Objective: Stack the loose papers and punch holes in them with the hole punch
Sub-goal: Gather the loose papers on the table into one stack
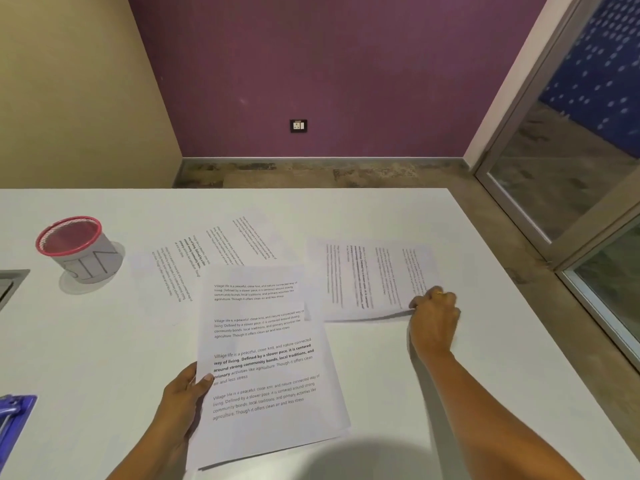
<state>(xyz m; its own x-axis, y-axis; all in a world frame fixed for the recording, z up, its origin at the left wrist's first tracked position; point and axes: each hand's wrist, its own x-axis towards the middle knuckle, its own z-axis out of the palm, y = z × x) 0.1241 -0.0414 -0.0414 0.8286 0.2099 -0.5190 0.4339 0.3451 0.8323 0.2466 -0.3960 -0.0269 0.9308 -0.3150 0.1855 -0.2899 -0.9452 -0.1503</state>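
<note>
Both hands grip thin printed sheets — left hand a stack, right hand one sheet.

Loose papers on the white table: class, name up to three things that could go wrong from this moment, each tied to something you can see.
1. The right hand is lifting the right sheet by one corner; it bows and could crease.
2. The left hand pinches the held stack at one edge only, so sheets may fan out of line.
3. The fanned sheets behind are not yet gathered and could be missed before the hole punch.
</note>
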